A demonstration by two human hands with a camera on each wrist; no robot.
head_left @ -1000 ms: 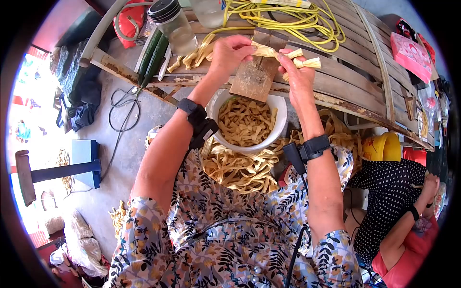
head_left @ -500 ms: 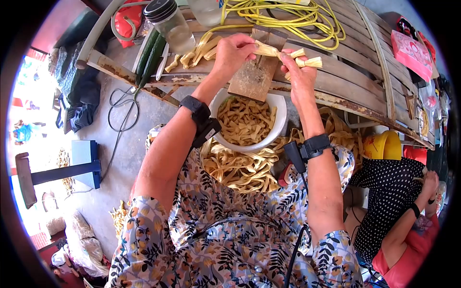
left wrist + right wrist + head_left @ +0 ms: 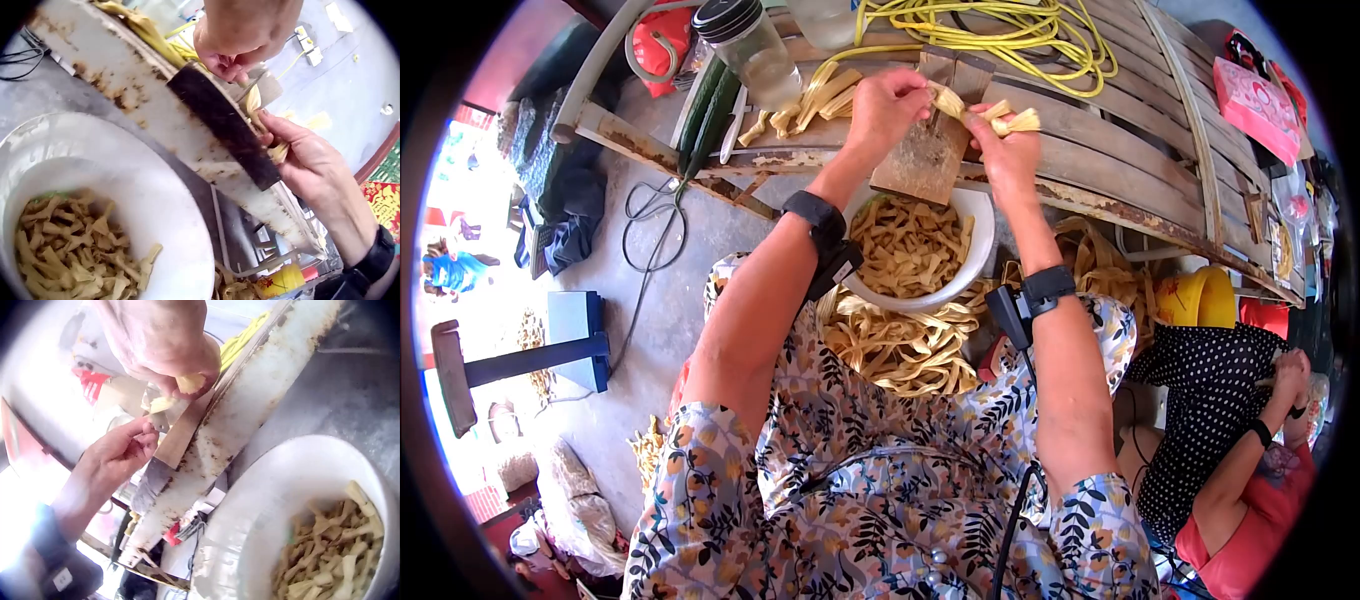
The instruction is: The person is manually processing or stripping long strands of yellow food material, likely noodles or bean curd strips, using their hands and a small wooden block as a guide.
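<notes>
My left hand (image 3: 885,115) pinches one end of a pale yellow, fibrous strip (image 3: 948,101) between thumb and fingertips. My right hand (image 3: 1008,155) grips the strip's other part, with frayed ends (image 3: 1022,122) sticking out past its thumb and fingers. Both hands are above a worn wooden board (image 3: 922,165) that juts over the bench edge. In the right wrist view a thin metal plate with a hole (image 3: 160,422) shows between the hands beside the board. Below stands a white bucket (image 3: 983,240) holding many short, knotted pieces (image 3: 910,250) of the same material.
More strips (image 3: 825,100) lie on the slatted bench (image 3: 1120,150), left of the board. Nearby are a dark-lidded jar (image 3: 750,60), green cucumbers (image 3: 708,115) and coiled yellow hose (image 3: 1000,45). A strip heap (image 3: 900,350) lies below the bucket; another person (image 3: 1240,480) sits at right.
My right hand has shifted left toward the left hand, and the stretch of strip between them looks shorter. The left hand keeps its pinch. The view has shifted slightly.
</notes>
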